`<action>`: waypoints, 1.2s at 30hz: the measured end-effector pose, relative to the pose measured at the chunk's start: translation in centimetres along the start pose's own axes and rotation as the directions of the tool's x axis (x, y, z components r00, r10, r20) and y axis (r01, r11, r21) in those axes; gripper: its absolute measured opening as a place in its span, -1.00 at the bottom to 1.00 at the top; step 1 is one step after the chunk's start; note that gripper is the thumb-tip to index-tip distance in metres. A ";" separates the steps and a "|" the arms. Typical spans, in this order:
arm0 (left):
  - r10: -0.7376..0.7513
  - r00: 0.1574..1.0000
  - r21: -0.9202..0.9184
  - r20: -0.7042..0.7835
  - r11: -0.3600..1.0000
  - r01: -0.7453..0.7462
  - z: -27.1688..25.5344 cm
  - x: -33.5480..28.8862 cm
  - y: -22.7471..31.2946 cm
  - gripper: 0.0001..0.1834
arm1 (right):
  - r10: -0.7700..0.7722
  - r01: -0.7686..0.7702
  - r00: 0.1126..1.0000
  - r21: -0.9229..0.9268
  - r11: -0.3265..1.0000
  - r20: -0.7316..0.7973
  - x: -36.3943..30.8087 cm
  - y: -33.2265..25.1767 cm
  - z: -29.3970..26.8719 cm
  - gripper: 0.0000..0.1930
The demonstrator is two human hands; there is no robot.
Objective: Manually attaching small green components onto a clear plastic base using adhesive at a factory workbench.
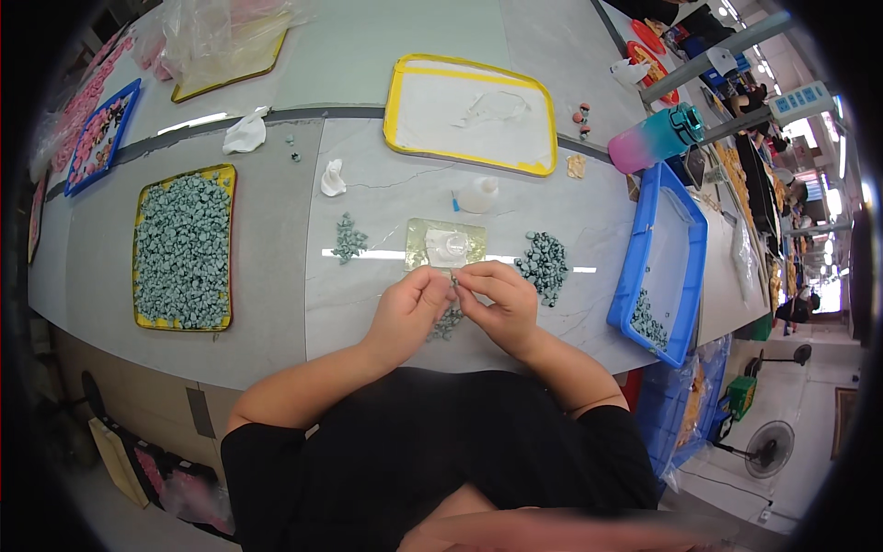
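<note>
Over the near edge of a square yellow-green pad (418,241), my left hand (411,305) and my right hand (501,302) meet fingertip to fingertip. Both are closed in a pinch around a small grey-green piece (453,277), mostly hidden by the fingers. A clear round dish (452,246) sits on the pad. Loose grey-green pieces (448,326) lie under and between my hands. Another small pile (349,238) is to the left, and a larger, darker pile (544,268) lies just right of my right hand.
A small white bottle (479,195) stands beyond the pad. On the left is a yellow tray (231,304) full of grey-green pieces. A white-lined yellow tray (390,120) lies farther back. At right are a blue bin (644,235) with some pieces and a pink-teal water bottle (655,138).
</note>
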State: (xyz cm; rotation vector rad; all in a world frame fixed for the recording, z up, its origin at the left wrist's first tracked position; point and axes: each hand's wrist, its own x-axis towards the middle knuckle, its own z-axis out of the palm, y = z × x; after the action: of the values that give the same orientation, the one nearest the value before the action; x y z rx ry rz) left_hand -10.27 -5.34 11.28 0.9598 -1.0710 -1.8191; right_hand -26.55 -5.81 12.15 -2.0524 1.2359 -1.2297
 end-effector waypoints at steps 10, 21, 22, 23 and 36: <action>-0.053 0.996 -0.055 0.075 0.997 0.057 0.0 -0.1 0.2 -0.85 | -0.051 0.051 0.998 -0.001 0.999 0.024 -0.1 0.4 -0.7 -0.72; -0.318 0.948 0.030 0.017 0.948 0.318 -1.0 0.6 1.0 -0.84 | 0.147 -0.102 0.960 -0.188 0.977 0.239 1.5 2.7 -4.3 -0.77; -0.338 0.941 0.061 0.012 0.940 0.337 -1.1 0.5 1.0 -0.84 | 0.147 -0.102 0.960 -0.190 0.977 0.239 1.6 3.1 -5.0 -0.77; -0.338 0.941 0.060 0.014 0.940 0.336 -1.2 0.6 1.1 -0.84 | 0.228 -0.171 0.949 -0.253 0.952 0.219 1.7 3.6 -5.8 -0.78; -0.403 0.904 -0.440 0.142 0.792 0.423 -1.7 1.6 1.0 -0.87 | 0.414 -0.271 0.866 -0.433 0.860 0.281 1.0 4.3 -6.0 -0.80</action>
State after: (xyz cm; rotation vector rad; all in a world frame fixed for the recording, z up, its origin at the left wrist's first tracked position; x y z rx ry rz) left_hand -9.13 -7.62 11.27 0.9061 -0.4122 -2.3219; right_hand -33.50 -8.43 12.51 -2.0567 1.6583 -0.4309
